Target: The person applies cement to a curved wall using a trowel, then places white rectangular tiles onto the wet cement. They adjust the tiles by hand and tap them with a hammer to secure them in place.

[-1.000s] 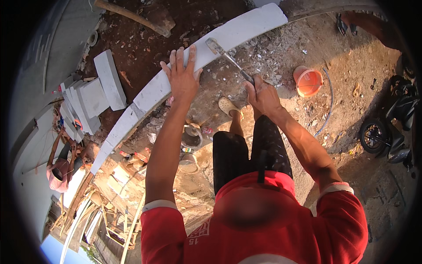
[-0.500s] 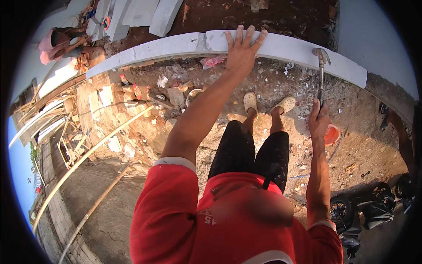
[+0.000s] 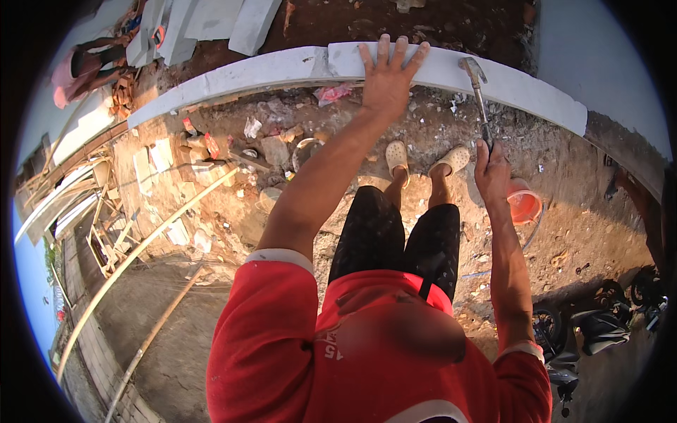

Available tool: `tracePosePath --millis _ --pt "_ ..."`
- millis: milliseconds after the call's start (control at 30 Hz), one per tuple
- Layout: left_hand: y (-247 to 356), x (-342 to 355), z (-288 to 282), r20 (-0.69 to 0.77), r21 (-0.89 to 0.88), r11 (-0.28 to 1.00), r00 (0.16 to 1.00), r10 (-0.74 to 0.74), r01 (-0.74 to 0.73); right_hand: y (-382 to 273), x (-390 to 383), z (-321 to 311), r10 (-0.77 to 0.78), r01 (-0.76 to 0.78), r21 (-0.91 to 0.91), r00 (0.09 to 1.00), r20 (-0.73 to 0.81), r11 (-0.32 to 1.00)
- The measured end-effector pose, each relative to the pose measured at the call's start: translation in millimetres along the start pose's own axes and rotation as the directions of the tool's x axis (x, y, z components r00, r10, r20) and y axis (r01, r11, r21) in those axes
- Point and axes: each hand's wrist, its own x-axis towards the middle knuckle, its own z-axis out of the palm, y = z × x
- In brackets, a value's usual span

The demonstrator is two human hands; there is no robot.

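My left hand (image 3: pixel 390 74) lies flat with spread fingers on top of a long white block (image 3: pixel 522 81), near its left end. In my right hand (image 3: pixel 493 169) is a claw hammer (image 3: pixel 481 99), gripped by its dark handle. The hammer's metal head is over the top of the same block, to the right of my left hand; whether it touches the surface I cannot tell. A second white block (image 3: pixel 247 72) continues the row to the left, with a rough joint between the two.
An orange bucket (image 3: pixel 523 203) stands on the dirt by my right forearm. More white blocks (image 3: pixel 218 21) lie at the far left, near a crouching person (image 3: pixel 84 70). Bamboo poles (image 3: pixel 148 257) and scrap wood (image 3: pixel 109 243) are at left. Motorbikes (image 3: pixel 599 328) stand at lower right.
The hammer and my right hand have moved left along the block, closer to my left hand. My left hand stays on the block. The view has shifted slightly.
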Motion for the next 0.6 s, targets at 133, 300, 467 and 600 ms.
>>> tracePosePath --millis 133,300,467,600 --pt "0.1 -2.2 -0.3 0.027 -0.035 0.999 1.0 -0.014 0.015 -7.2 4.9 -1.7 0.051 -0.049 -0.031 0.995 0.081 0.998" --pt "-0.3 -0.5 -1.8 0.008 -0.047 0.999 1.0 -0.023 0.023 -17.5 4.7 -16.5 0.064 -0.075 0.084 0.99 0.123 0.994" --pt "-2.3 0.7 -4.2 0.024 -0.057 0.998 1.0 -0.009 0.01 -14.0 -5.1 -19.9 -0.051 0.05 0.16 0.999 0.005 0.986" --pt "-1.8 1.9 -8.8 0.059 -0.036 0.999 0.998 -0.021 0.023 -3.8 -7.1 -14.7 -0.125 0.134 0.135 0.989 -0.073 0.982"
